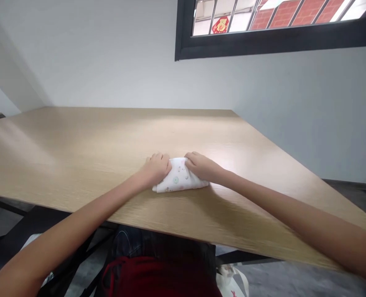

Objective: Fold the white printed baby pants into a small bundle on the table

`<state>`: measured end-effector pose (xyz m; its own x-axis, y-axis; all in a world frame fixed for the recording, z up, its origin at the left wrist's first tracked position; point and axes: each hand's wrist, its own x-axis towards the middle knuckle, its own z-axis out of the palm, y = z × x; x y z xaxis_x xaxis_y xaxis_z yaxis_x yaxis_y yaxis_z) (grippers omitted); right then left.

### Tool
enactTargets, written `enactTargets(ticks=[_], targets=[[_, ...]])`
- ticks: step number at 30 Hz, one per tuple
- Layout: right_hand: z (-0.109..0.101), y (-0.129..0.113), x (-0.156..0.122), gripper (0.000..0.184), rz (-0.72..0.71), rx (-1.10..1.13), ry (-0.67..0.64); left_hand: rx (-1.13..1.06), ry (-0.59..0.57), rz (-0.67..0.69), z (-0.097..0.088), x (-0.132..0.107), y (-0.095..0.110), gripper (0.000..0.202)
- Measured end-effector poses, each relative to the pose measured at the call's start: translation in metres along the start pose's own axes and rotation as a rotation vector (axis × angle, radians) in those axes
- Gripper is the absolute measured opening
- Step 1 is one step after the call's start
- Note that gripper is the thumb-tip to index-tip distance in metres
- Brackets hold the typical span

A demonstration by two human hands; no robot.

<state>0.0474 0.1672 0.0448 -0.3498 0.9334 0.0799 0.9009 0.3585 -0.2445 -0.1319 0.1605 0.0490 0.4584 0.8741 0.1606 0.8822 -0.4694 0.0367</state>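
A folded white cloth (pixel 179 175) with small coloured prints lies on the wooden table, between my two hands. It is wider along the near edge and narrower at the far edge. My left hand (pixel 157 167) is closed over its left side, thumb against the fabric and fingers curled at the far left. From the right, my right hand (pixel 201 166) grips the far right part, with the fingertips bent over the top edge. The undersides of both hands and the bottom of the cloth are hidden.
The light wooden table (pixel 102 136) reaches back to a grey-white wall (pixel 109 53). A dark-framed, barred window (pixel 263 41) is above. Below the near edge are my legs, a red garment (pixel 161 276), a dark bench (pixel 43 222) and a white bag (pixel 232 282).
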Motion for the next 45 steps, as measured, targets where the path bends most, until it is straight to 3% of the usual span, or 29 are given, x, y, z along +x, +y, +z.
enactTargets(ticks=[3,6,8,11,15,17,19,23,25,31,35,38,41,43,45], targets=[[0.009,-0.016,-0.008,0.019,-0.04,-0.273,0.157,0.035,0.073,-0.04,0.012,-0.002,0.012,0.027],[0.011,-0.03,-0.003,0.021,-0.085,-0.321,0.288,0.035,0.143,-0.082,0.01,0.004,0.022,0.029],[0.013,-0.027,0.007,0.022,-0.058,-0.226,0.241,0.017,0.147,-0.097,0.011,0.008,0.02,0.033],[0.015,-0.003,0.013,0.03,-0.005,-0.022,0.122,-0.029,0.08,-0.083,0.014,0.0,0.004,0.035],[0.006,0.025,-0.02,0.033,0.09,0.224,0.126,-0.14,-0.009,-0.043,0.004,-0.021,-0.021,0.035],[0.001,0.024,-0.048,0.03,0.172,0.388,0.107,-0.224,-0.033,-0.054,-0.005,-0.022,-0.025,0.041],[0.0,0.016,-0.071,0.04,0.205,0.524,0.063,-0.317,-0.067,-0.058,-0.01,-0.014,-0.024,0.044],[0.007,0.003,-0.083,0.063,0.076,0.577,0.04,-0.453,-0.163,-0.051,-0.013,-0.005,-0.012,0.037],[0.009,0.003,-0.071,0.065,0.061,0.547,0.041,-0.466,-0.172,-0.082,-0.016,-0.018,-0.003,0.033],[-0.003,0.009,-0.03,0.048,0.098,0.491,-0.104,-0.457,-0.112,-0.212,-0.03,-0.09,0.028,0.035],[-0.015,0.0,-0.055,0.039,0.066,0.486,-0.204,-0.368,-0.001,-0.324,-0.023,-0.112,0.026,0.037],[-0.018,-0.015,-0.091,0.042,-0.017,0.548,-0.209,-0.4,0.009,-0.266,-0.011,-0.115,0.023,0.035],[-0.008,-0.03,-0.116,0.063,-0.114,0.481,-0.102,-0.514,0.058,-0.186,-0.001,-0.114,0.03,0.029],[0.003,-0.039,-0.121,0.091,-0.137,0.4,-0.018,-0.641,0.102,-0.152,0.002,-0.11,0.038,0.022],[0.013,-0.046,-0.12,0.101,-0.131,0.375,0.05,-0.81,0.097,-0.129,0.001,-0.106,0.047,0.018]])
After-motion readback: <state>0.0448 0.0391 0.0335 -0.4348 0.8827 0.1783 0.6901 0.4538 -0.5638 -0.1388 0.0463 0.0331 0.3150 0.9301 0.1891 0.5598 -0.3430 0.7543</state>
